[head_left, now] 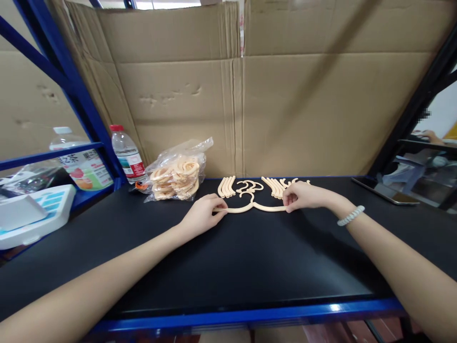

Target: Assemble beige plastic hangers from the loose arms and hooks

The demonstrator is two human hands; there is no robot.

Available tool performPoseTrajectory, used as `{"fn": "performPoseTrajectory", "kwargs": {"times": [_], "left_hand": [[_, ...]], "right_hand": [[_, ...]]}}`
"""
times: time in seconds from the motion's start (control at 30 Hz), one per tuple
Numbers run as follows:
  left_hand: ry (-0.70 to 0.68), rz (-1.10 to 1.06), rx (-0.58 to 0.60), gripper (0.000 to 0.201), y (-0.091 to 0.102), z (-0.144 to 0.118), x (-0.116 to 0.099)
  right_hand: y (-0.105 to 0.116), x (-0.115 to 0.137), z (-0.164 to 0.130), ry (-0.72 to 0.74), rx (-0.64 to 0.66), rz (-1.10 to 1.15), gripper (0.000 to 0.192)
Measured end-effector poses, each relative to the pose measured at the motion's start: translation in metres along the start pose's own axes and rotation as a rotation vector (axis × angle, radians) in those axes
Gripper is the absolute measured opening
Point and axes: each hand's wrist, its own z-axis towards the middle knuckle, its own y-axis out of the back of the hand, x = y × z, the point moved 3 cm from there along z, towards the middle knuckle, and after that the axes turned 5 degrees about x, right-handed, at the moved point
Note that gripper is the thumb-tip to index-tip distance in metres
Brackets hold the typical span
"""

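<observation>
A beige clothes hanger lies on the black tabletop, its two curved arms meeting in the middle below a hook. My left hand pinches the end of the left arm between thumb and fingers. At the opposite end, my right hand grips the tip of the right arm. Just behind the hanger are loose beige hooks. A row of curved hanger arms sits on the left, and a similar row lies on the right, beside my right hand, which partly hides more small curved pieces.
A clear plastic bag of beige parts stands back left, beside a red-capped bottle. Cardboard walls the back. A phone-like flat dark object lies at the right. A blue rail edges the black tabletop.
</observation>
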Motion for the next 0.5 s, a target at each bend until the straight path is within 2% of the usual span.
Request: {"fn": "performPoseTrajectory", "kwargs": {"times": [0.13,0.3,0.5], "left_hand": [[-0.036,-0.013,-0.029,0.016,-0.002,0.000,0.001],[-0.055,-0.058,0.002,0.012,0.000,-0.002,-0.004],[-0.046,0.036,0.025,0.014,0.000,-0.001,-0.004]], "right_hand": [[0.002,-0.001,-0.002,-0.015,0.018,-0.010,0.005],[0.004,-0.001,-0.010,-0.039,0.138,0.015,0.008],[0.006,-0.001,-0.010,-0.044,0.107,-0.016,0.007]]}}
